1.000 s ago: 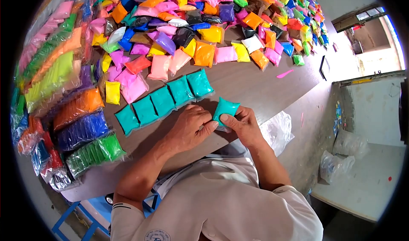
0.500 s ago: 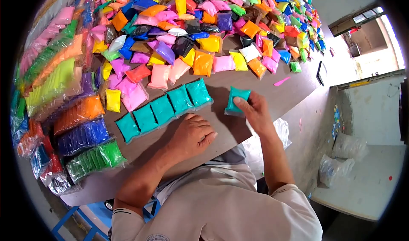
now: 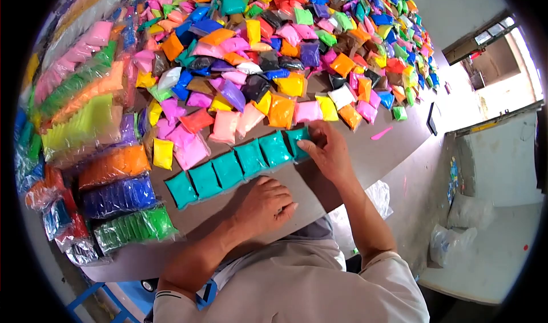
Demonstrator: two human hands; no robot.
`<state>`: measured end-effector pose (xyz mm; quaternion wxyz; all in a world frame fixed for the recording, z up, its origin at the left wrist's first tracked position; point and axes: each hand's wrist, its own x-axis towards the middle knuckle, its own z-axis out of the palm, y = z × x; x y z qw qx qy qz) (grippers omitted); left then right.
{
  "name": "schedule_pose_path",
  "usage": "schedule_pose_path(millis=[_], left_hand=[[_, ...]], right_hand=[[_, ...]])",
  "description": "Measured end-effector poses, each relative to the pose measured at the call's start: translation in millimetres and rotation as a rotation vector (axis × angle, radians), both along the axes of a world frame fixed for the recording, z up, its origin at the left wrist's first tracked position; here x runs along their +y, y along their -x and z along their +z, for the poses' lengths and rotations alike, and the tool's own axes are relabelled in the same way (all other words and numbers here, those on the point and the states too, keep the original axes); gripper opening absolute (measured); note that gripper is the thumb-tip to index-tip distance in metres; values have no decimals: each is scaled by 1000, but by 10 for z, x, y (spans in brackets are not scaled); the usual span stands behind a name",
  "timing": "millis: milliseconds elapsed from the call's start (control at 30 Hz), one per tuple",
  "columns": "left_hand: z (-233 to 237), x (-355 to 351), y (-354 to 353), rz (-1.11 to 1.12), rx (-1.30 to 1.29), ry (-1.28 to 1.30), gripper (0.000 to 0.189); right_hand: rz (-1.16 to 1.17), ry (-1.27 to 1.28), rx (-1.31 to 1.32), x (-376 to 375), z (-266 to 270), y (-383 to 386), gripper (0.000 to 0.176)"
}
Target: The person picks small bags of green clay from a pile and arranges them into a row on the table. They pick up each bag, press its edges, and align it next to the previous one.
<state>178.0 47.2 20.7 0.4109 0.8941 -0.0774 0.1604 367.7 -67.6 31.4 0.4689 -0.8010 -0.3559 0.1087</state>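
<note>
Has a broad brown worktop point(image 3: 365, 146) in front, with a big heap of multicoloured packets point(image 3: 297, 49) covering its far part. At the left, has rows of packets sorted by colour point(image 3: 117, 192), including orange, blue and green, in clear wrapping. Nearer the middle, shows a slanting row of five teal packets point(image 3: 229, 169), lying flat just below the heap. Rests the left hand point(image 3: 265, 206) below this row, grip released, fingers loosely curled. Grasps a sixth teal packet point(image 3: 298, 142) in the right hand's point(image 3: 326, 152) grip, thumb on top, just beside the row's right end. Farther right, shows a small pink sliver point(image 3: 382, 133).
</note>
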Motion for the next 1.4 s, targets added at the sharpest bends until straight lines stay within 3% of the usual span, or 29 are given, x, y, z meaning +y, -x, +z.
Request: schedule_pose_path(millis=[267,700,967,1167,1267,1367,1400], left_hand=[[-36,-19,16,17,17,-2,11],[-73,-40,45,17,8,1,15],[-125,-61,63,28,-27,21,16],[-122,-49,61,21,-97,115,18],[-95,-56,67,47,-92,49,18],[-155,-71,64,40,-59,26,14],[-166,-69,64,29,-28,22,13]], right_hand=[[7,84,-170,41,-26,55,19],[17,-55,-129,135,119,9,15],[195,-165,-329,1114,675,16,10],[449,-289,-362,2201,754,-23,15],[550,-205,-349,2626,876,103,20],[503,-69,-700,3003,589,-71,29],[480,101,-664,3053,584,-112,37]])
